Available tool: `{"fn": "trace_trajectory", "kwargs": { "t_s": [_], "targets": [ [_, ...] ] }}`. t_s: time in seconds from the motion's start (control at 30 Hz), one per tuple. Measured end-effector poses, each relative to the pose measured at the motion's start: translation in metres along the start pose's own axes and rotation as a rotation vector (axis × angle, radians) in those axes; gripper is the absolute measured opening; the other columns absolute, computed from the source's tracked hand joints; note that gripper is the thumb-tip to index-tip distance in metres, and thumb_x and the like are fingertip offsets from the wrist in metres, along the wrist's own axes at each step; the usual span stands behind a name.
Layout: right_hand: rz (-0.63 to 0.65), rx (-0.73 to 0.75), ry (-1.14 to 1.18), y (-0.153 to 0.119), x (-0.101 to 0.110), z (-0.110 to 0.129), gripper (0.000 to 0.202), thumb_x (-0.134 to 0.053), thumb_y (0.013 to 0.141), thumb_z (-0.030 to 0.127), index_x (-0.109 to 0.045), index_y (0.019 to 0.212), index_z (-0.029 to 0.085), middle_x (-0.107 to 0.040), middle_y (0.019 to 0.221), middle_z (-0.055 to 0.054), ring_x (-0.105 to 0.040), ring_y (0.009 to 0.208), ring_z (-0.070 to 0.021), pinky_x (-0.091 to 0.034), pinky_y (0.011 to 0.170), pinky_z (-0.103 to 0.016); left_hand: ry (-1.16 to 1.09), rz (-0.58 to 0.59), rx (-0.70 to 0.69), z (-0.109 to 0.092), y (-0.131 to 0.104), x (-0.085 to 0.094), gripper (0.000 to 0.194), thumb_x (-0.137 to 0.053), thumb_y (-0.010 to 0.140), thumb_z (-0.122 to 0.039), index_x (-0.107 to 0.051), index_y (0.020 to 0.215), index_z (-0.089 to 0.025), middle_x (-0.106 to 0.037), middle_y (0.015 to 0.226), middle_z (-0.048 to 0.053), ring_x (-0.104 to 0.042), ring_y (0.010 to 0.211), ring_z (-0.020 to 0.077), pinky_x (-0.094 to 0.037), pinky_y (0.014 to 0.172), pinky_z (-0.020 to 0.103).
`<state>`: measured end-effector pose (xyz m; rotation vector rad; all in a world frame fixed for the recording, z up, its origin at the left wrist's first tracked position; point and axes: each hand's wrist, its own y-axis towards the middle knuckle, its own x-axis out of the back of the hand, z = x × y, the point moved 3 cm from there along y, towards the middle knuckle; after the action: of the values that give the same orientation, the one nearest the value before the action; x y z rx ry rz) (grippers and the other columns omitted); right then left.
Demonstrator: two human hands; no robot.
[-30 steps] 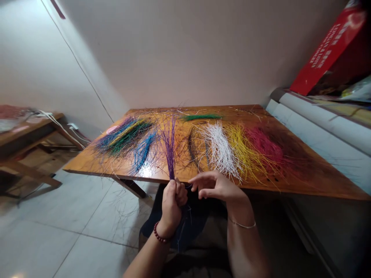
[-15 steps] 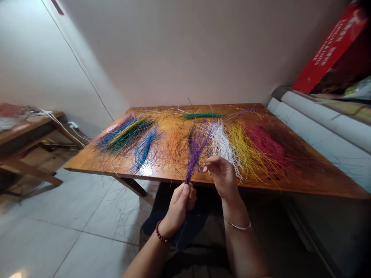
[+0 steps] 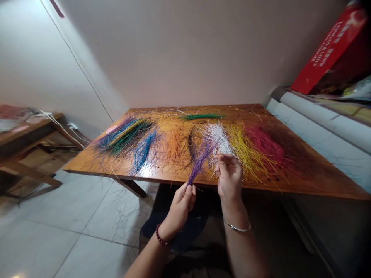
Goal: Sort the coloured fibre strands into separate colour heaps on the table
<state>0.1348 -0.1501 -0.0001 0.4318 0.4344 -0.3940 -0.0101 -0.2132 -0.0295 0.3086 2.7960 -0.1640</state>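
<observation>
Clamps the fingers of the left hand [image 3: 181, 202] round the lower end of the purple strands [image 3: 199, 162], at the near edge of the table [image 3: 319, 179], tips fanned toward the white strands [image 3: 218, 135]. Holds thumb and fingertips of the right hand [image 3: 230, 175] together beside the fan; cannot tell if on a strand. Likely calls for a firm, low left grip and light, straight right-hand pulls. Crowds white and yellow strands [image 3: 246, 148] rightward; finds clearer room left, before the orange strands [image 3: 175, 144].
</observation>
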Motion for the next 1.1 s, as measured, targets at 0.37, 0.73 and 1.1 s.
{"fn": "trace_trajectory", "kwargs": {
  "t_s": [0.37,0.73,1.1],
  "targets": [
    [0.812,-0.338,-0.075,-0.014,-0.012,0.005,0.034,-0.055,0.085,0.05,-0.059,0.101,0.02,-0.062,0.092,-0.004,-0.06,0.077,-0.0132,-0.047,0.069,-0.026,-0.081,-0.07,-0.027,-0.01,-0.004,0.005,0.034,-0.051,0.086,-0.048,-0.04,0.073,-0.018,-0.024,0.058,-0.007,-0.017,0.045,0.0046,-0.012,0.04,0.018],
    [0.816,-0.648,0.562,-0.042,-0.041,0.0,0.049,-0.041,0.083,0.068,-0.039,0.068,0.021,-0.025,0.053,0.008,-0.027,0.041,-0.0073,-0.032,0.039,-0.02,0.021,0.054,0.077,-0.005,-0.006,-0.012,0.042,-0.06,0.078,-0.055,-0.048,0.072,-0.014,-0.029,0.055,-0.006,-0.022,0.048,0.0054,-0.014,0.045,0.022],
    [0.465,-0.68,0.458,-0.027,-0.036,0.002,0.046,-0.053,0.082,0.057,-0.026,0.067,0.023,-0.012,0.05,0.011,-0.005,0.039,-0.0066,-0.017,0.035,-0.018,0.09,0.196,0.132,-0.006,-0.005,-0.008,0.03,-0.055,0.085,-0.044,-0.052,0.083,-0.015,-0.033,0.058,-0.005,-0.025,0.05,0.0069,-0.019,0.046,0.022]
  ]
}}
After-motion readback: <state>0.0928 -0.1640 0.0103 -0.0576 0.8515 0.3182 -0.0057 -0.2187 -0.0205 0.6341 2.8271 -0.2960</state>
